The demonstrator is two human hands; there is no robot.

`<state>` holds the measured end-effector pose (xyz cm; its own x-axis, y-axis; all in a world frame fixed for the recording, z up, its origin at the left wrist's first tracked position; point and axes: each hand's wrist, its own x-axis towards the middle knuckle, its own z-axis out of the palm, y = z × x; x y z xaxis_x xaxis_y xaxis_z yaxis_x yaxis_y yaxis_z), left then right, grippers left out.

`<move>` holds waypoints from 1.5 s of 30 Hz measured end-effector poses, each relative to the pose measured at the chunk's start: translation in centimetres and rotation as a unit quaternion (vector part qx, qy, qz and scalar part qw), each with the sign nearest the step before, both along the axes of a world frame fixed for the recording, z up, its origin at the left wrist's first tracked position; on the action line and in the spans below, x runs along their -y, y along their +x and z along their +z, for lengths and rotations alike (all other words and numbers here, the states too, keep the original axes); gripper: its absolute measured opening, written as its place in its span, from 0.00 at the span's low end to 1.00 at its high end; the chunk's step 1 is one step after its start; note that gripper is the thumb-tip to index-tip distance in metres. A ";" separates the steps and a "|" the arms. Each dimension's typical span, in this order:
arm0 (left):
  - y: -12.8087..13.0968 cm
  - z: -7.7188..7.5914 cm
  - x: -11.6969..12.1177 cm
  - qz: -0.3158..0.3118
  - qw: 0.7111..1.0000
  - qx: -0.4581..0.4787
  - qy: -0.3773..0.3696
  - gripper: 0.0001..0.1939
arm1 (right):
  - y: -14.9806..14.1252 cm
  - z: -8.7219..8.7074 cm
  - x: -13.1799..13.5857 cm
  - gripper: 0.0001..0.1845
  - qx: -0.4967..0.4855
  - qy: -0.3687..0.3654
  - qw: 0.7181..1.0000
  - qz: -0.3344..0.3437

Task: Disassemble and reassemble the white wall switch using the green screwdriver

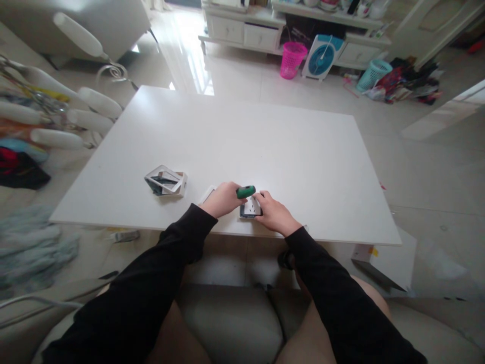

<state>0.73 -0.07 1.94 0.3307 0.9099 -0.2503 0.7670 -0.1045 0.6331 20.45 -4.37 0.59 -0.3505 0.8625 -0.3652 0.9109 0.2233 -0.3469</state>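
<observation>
The white, dark-slotted socket lies by the tabletop's near edge, right hand half-curled holding its side, left hand closed round a green handle.

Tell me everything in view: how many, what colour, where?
Table: 1, white, centre
Socket panel: 1, white and dark, table's near side
Green-handled tool: 1, green, at socket panel's far edge
Flat piece: 1, white, left of socket panel
Frames and parts: several, white and dark, table's left
Pink basket: 1, pink, beyond table
Fan: 1, blue and white, right of pink basket
Teal basket: 1, teal, right of fan
Cabinetry: one run, white, far side
Lamp-like shades: several, white, far left
Cloth heaps: several, mixed colours, both sides
Sofa: 1, greyish, foreground
Sleeves: 2, black, both arms
Left hand: 1, bare, gripping green-handled tool
Right hand: 1, bare, on socket panel
Legs: 2, bare, foreground
</observation>
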 end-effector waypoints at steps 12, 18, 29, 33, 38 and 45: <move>0.8 -2.2 0.1 -0.086 0.987 -0.136 0.002 0.06 | -0.2 -0.3 0.0 0.30 0.005 0.008 1.000 0.000; 0.8 -2.5 0.2 -0.084 0.988 -0.127 -0.029 0.07 | -0.2 -0.3 0.0 0.33 0.007 0.005 1.000 0.004; 1.2 -1.1 -0.5 0.009 0.985 -0.092 -0.146 0.09 | -0.3 0.1 0.0 0.33 0.019 -0.005 1.000 0.006; 1.1 -1.6 -0.7 0.062 0.984 -0.042 -0.160 0.08 | -0.3 0.2 0.1 0.33 0.010 0.003 1.000 0.007; 0.9 -1.9 -0.8 0.073 0.984 -0.003 -0.162 0.12 | -0.3 0.3 0.1 0.33 0.009 -0.001 1.000 0.007; 1.1 -1.2 -0.7 0.041 0.982 -0.065 -0.171 0.11 | -0.3 0.3 0.1 0.32 0.011 0.001 1.000 0.010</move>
